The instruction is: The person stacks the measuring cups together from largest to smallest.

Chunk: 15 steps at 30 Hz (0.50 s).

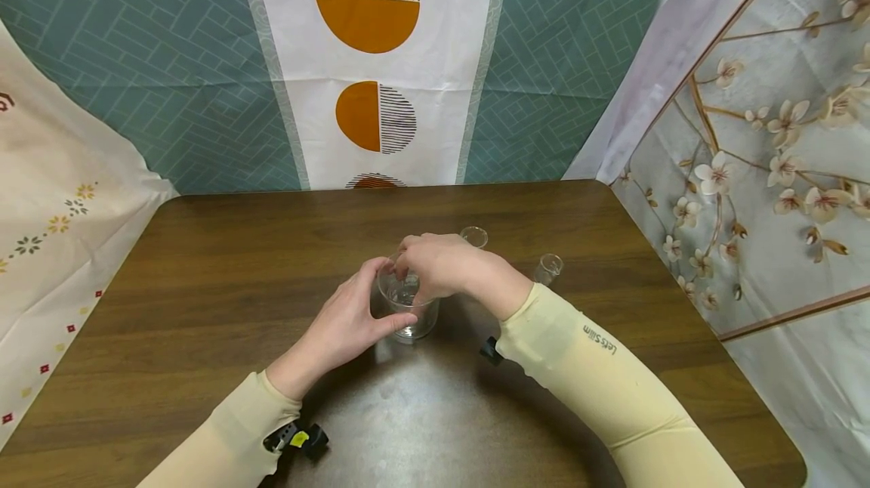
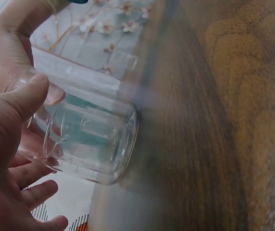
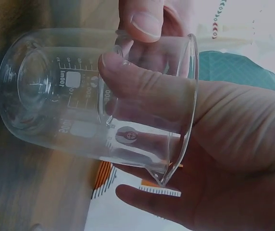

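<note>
A large clear glass beaker (image 1: 424, 319) stands on the table between both hands. My left hand (image 1: 345, 319) holds it near the rim, thumb on the near side and fingers spread round the far side. From above, my right hand (image 1: 442, 265) reaches into its mouth. A smaller glass beaker (image 3: 36, 82) with white graduations sits inside the large one, low near its base. My right thumb (image 3: 147, 91) and fingers pinch the small beaker's rim, seen through the outer glass in the right wrist view. The large beaker's pouring spout (image 3: 162, 180) also shows there.
Beyond my right hand stands a glass vessel (image 1: 473, 236), partly hidden by the hand. Another small glass vessel (image 1: 547, 269) is to the right, behind my right forearm. The brown wooden table (image 1: 204, 269) ends at a patterned cloth backdrop (image 1: 381, 125).
</note>
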Available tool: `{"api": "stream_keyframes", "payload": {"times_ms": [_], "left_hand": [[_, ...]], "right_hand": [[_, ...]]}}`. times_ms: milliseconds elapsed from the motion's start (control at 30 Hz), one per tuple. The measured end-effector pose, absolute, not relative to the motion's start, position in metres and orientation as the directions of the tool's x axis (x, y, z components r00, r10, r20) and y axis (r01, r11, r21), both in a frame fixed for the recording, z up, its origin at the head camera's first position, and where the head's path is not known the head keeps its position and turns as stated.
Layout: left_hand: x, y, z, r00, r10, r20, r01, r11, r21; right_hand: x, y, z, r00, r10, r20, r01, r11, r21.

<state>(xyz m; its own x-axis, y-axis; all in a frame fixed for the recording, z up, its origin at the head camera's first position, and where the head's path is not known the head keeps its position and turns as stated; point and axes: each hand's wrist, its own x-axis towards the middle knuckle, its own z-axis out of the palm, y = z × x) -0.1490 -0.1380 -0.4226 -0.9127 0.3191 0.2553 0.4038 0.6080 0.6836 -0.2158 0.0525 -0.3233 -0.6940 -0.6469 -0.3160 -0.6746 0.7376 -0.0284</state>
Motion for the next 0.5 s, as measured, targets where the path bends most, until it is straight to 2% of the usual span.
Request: {"api": "stream_keyframes", "payload": {"times_ms": [500], "left_hand": [[-0.1497,-0.1377,-0.4225,-0.915,0.315,0.252,0.399,0.605,0.69]], "right_hand": [[-0.2142,0.0527,-0.3245,-0.708,-0.642,-0.294,-0.667,0.744,-0.018]]}}
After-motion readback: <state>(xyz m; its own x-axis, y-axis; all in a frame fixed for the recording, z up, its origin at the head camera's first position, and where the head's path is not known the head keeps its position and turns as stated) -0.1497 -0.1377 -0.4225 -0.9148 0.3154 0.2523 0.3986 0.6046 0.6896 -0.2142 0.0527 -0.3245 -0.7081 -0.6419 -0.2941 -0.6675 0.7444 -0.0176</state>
